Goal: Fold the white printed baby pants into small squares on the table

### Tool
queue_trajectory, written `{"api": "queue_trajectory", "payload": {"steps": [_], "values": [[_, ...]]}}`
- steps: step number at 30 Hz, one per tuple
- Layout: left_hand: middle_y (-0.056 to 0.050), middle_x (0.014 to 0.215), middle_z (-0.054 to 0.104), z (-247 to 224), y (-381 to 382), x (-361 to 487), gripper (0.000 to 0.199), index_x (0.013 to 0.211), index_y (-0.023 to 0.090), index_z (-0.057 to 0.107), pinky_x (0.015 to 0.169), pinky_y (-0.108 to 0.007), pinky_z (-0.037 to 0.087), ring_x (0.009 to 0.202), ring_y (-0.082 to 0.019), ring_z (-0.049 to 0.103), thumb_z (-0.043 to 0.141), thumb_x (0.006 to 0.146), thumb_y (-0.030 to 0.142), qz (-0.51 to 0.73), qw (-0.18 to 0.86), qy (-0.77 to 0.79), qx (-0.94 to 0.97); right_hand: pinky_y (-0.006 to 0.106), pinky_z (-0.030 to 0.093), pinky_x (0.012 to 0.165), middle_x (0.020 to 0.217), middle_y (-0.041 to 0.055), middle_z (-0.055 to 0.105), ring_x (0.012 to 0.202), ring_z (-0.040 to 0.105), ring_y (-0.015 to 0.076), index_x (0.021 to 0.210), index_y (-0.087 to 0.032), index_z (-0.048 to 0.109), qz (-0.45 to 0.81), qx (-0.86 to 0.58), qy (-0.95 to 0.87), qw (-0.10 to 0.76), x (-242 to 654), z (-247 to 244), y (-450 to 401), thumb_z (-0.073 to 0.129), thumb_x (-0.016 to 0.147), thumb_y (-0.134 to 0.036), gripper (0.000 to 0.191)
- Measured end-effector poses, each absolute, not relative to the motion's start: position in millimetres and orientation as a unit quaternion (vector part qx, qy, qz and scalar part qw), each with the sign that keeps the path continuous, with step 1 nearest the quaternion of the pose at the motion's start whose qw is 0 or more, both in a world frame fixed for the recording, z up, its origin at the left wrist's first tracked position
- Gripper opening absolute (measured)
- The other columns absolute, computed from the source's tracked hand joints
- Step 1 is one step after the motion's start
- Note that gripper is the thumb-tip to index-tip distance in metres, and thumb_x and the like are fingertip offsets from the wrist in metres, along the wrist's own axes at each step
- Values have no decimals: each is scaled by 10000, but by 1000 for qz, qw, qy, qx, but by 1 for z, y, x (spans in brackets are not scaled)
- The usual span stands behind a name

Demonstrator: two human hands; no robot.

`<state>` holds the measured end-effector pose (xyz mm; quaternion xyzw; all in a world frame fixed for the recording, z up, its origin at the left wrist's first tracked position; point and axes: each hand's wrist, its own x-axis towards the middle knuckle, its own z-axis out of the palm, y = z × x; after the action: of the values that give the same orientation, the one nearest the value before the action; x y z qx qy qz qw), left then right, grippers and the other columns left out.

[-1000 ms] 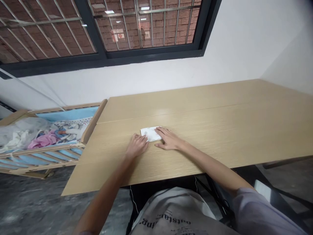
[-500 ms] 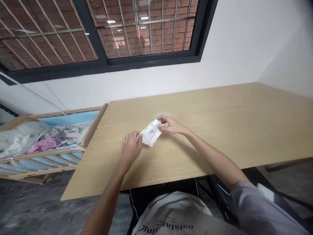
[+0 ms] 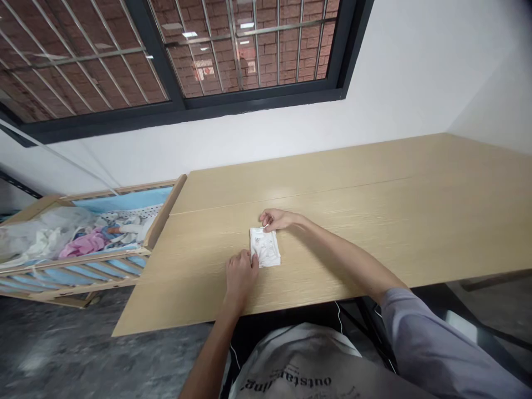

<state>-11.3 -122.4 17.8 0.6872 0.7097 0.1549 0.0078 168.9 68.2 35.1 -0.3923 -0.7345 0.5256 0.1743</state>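
While the near half of the tabletop is leaned over, a folded white cloth (image 3: 268,249) is seen lying flat near the centre of the frame, slightly below the middle; its shape is roughly square, its surface is creased, and small dark prints are carried on its upper part, too small to be read.

Its left edge, toward the bottom corner, is held by the left hand (image 3: 241,271), with the thumb laid over the fabric and the fingers curled beside it; the top edge is touched by the right hand (image 3: 276,219), whose fingers are bent inward, though whether fabric is pinched there cannot be told.

By its look, the piece can be judged light, soft and limp, not easily broken but readily rumpled; it is best taken by opposite edges or corners, with the layers pinched together, since a single layer could be slid loose on the smooth tabletop (image 3: 353,221).

At the left of the frame, a wooden cot (image 3: 166,213) is placed against the table's end; a pink cloth (image 3: 85,244) and other fabrics are heaped within it; across the upper left, a dark window frame (image 3: 266,100) is set in the white wall (image 3: 407,77), with metal bars seen beyond the glass.
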Motion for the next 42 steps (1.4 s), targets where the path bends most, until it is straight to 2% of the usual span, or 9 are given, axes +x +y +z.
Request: {"api": "queue_trajectory", "payload": {"steps": [6,9,13,16,19,23,27,36,42], "values": [[-120,861,745,20,-124,-10,261,1001,190,641,832,-409,464,872,-306,708,465,984,383,131,-23,726,674,288,540,752,993,76,690,831,659,165,1142,-119,597,437,-396,-787,178,175,28,65,816,705,-205,496],[-146,902,738,25,-134,-6,314,1045,173,642,863,-446,478,921,-331,694,454,990,418,154,-37,734,660,393,522,952,1215,150,660,1096,646,235,1250,-130,592,346,-335,-850,215,173,50,42,754,805,-257,490],[-220,1229,666,23,-161,13,438,1282,145,577,957,-502,482,1169,-368,613,454,985,441,245,-51,676,693,530,347,1162,1532,136,486,1420,443,284,1488,-216,462,239,-212,-924,211,169,81,-11,591,958,-409,579],[-208,1439,557,10,-178,33,554,1448,179,479,1044,-557,451,1377,-401,466,501,959,438,264,-48,631,728,519,236,1230,1640,93,338,1520,296,264,1580,-241,344,208,-121,-957,164,166,85,-45,542,985,-439,658],[-193,1451,558,-2,-184,46,535,1445,212,514,1045,-589,445,1388,-413,457,536,939,384,233,-36,627,742,449,204,1255,1639,96,326,1534,268,234,1609,-223,287,201,-58,-965,157,167,69,-59,544,988,-434,705],[-215,1421,580,-4,-184,46,485,1397,137,563,1024,-554,455,1327,-389,522,520,954,330,210,-53,629,747,404,172,1269,1619,121,351,1534,263,221,1612,-176,276,201,-46,-969,137,175,38,-52,498,1013,-465,701],[-216,1378,619,0,-185,42,449,1342,79,595,1047,-505,443,1350,-352,518,475,999,341,203,-82,625,749,413,142,1276,1618,147,342,1541,239,229,1602,-114,285,204,-28,-970,129,179,21,-36,451,1036,-469,689],[-189,1502,530,0,-184,43,483,1410,106,568,1059,-488,441,1389,-332,499,469,1001,341,179,-89,640,742,426,83,1284,1651,89,273,1555,192,213,1606,-166,283,229,-106,-961,110,184,34,13,391,1063,-437,617],[-183,1515,517,-2,-184,43,487,1410,102,569,1072,-488,427,1400,-334,487,463,1002,345,180,-85,642,741,421,95,1284,1664,59,258,1555,196,215,1602,-201,299,268,-157,-942,125,183,27,29,377,1052,-531,646]]}}
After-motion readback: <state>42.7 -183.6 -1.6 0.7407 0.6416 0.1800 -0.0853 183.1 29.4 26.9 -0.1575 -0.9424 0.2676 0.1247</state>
